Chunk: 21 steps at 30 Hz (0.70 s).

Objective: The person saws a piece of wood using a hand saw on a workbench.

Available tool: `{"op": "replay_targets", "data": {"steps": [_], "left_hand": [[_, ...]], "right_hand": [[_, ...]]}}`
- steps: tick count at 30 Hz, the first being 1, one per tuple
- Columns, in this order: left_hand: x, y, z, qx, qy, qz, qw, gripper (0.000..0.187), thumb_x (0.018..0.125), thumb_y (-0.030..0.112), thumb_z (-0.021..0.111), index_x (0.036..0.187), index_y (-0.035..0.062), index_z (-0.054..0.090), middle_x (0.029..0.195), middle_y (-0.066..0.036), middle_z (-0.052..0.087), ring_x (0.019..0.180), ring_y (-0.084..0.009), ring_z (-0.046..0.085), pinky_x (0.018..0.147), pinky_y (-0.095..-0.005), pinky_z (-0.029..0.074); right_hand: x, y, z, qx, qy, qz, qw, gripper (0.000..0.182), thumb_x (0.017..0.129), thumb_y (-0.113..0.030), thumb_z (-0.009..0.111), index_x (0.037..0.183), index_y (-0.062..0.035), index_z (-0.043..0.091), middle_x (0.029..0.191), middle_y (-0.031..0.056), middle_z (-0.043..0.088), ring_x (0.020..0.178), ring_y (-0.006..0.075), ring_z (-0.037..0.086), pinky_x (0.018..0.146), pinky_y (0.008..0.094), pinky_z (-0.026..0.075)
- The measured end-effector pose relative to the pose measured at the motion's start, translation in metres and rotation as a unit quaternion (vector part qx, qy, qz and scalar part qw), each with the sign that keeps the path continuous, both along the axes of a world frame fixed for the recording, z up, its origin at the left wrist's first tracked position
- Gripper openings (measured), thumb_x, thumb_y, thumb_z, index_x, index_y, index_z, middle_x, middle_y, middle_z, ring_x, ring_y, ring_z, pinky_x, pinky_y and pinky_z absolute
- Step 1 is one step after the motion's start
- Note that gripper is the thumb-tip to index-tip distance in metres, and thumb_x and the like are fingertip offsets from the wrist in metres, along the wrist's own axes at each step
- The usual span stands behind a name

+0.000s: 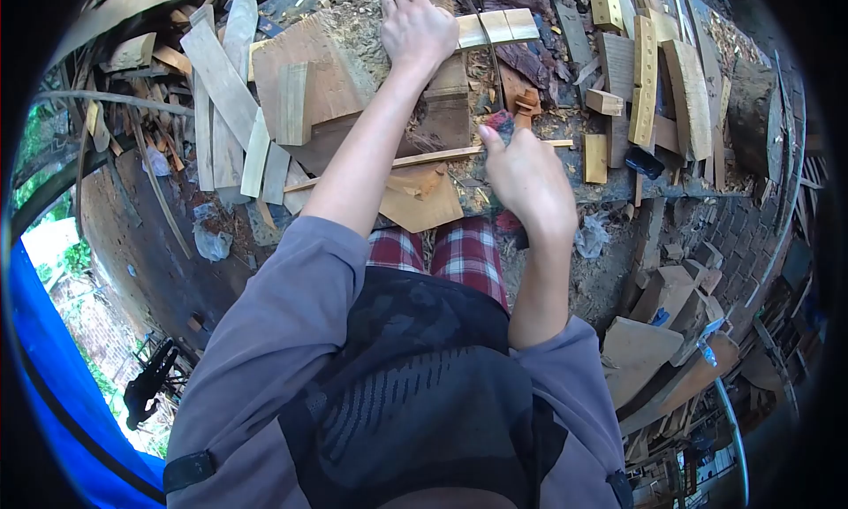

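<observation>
By bench edge point(603, 193), right hand point(533, 180) gripping wooden handle point(526, 103); left hand point(420, 34) apart.

Item 1: tool, handle of brown wood point(524, 105), knobbed at the end; gripped, lower part hidden; knob towards 12 o'clock.
Item 2: wood strip point(515, 26), pale, faintly curved, lying from 9 to 3 o'clock, beyond the handle near 12 o'clock; thin cross lines on its face; 9 o'clock end covered, from where I stand.
Item 3: narrow dark length point(496, 74), crossing the strip; join with handle unclear to me.
</observation>
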State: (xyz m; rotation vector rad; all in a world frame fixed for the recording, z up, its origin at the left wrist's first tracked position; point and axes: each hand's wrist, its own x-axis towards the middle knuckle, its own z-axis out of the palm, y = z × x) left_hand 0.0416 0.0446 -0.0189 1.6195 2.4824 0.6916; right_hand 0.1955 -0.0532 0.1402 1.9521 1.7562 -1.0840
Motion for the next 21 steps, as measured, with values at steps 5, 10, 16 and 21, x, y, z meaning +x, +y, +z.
{"op": "replay_targets", "data": {"steps": [5,10,16,21], "left_hand": [[0.0,0.0,0.003,0.001,0.004,-0.031,1.0,0.073,0.087,0.029,0.057,0.144,-0.0107,0.032,0.149,-0.034,0.03,0.142,-0.0422,0.027,0.116,-0.0426,0.028],[0.004,-0.006,0.009,0.11,0.072,-0.058,0.99,0.033,0.085,0.025,0.056,0.104,-0.0022,0.053,0.106,-0.024,0.053,0.104,-0.0399,0.05,0.094,-0.049,0.039],[-0.001,-0.046,-0.003,0.153,0.163,-0.202,0.953,0.024,0.087,0.028,0.054,0.092,0.0047,0.055,0.087,-0.014,0.051,0.084,-0.0325,0.05,0.076,-0.0438,0.04],[-0.013,-0.048,-0.006,0.127,0.137,-0.243,0.952,0.024,0.086,0.029,0.054,0.096,0.0071,0.057,0.09,-0.012,0.052,0.086,-0.0308,0.051,0.077,-0.0426,0.041]], "right_hand": [[0.042,0.008,-0.015,-0.042,0.044,0.031,0.998,0.06,0.097,-0.047,0.049,0.116,0.009,0.057,0.1,0.0369,0.063,0.1,0.0484,0.062,0.089,0.0512,0.049],[0.045,-0.032,-0.015,0.191,0.108,0.047,0.974,0.049,0.095,-0.031,0.055,0.132,-0.0002,0.046,0.095,0.0335,0.062,0.086,0.0493,0.064,0.078,0.0524,0.052],[0.036,-0.043,-0.016,0.206,0.097,0.017,0.974,0.047,0.091,-0.023,0.058,0.137,-0.0114,0.053,0.083,0.0278,0.065,0.075,0.0412,0.068,0.067,0.0498,0.055],[0.023,-0.041,0.003,0.167,0.048,-0.009,0.985,0.04,0.092,-0.025,0.059,0.13,-0.0148,0.061,0.075,0.0226,0.068,0.07,0.0396,0.068,0.066,0.0486,0.055]]}}
